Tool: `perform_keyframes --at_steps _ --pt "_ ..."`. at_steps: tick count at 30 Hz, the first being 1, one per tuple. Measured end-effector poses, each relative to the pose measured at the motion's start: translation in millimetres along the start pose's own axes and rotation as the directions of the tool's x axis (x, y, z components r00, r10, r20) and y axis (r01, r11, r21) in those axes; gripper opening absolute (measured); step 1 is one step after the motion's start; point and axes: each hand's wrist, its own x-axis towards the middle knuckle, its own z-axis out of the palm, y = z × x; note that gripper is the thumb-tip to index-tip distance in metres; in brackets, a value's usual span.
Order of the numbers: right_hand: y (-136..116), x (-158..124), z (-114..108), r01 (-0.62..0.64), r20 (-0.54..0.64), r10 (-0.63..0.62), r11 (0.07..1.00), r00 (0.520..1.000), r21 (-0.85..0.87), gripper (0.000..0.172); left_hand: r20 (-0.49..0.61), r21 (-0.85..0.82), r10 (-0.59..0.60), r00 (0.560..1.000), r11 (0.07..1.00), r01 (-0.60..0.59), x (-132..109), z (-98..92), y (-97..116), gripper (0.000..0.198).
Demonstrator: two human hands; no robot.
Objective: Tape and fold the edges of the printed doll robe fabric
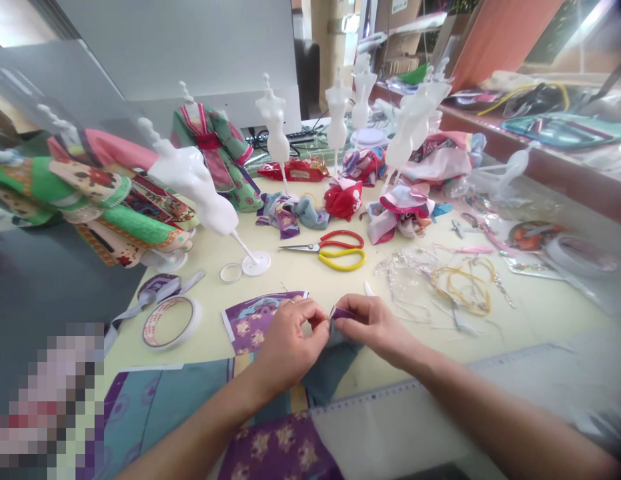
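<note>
Teal cloth [330, 373] in our grasp
We pinch it with left hand [296, 333] and right hand [375, 327], close together, over the table [300, 273], on our side of the red-and-yellow scissors [317, 247]

Teal cloth [330, 373]; purple panel [283, 435] (pale blossoms [307, 455]); red-and-yellow scissor handles [343, 234].

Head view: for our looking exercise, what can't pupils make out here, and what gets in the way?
Head view: pinched edge of the teal cloth, covered by fingers of the left hand and right hand.
Head view: part of the small purple piece, behind the left hand.
Head view: lower end of the flowered purple fabric, cut off by the bottom edge.
Head view: numbers on the ruler, too small.
Head view: red print on the tape roll, too small.
</note>
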Motion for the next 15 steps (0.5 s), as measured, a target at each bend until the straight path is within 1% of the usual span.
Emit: perform_keyframes --at_steps 3,7,11,15 --pt "-1.7 -0.8 1.8 0.051 -0.044 -0.055 0.996 0.998 -0.079 0.005 -0.043 0.104 0.103 0.994 0.99 -0.099 -1.4 3.5 -1.7 0.019" --pt "-3.3 -1.0 4.0 0.1 -0.08 -0.114 0.982 0.99 -0.158 0.006 -0.065 0.205 0.195 0.979 0.962 -0.178 -2.8 7.0 -4.7 0.019" --pt "-1.7 -1.1 5.6 0.131 -0.09 -0.15 0.973 0.985 -0.187 0.007 -0.066 0.259 0.225 0.972 0.945 -0.201 -3.1 8.6 -5.8 0.018" --pt "0.6 -1.0 6.6 0.131 -0.094 -0.149 0.975 0.984 -0.181 0.007 -0.06 0.271 0.242 0.968 0.938 -0.218 -4.2 9.7 -5.6 0.018"
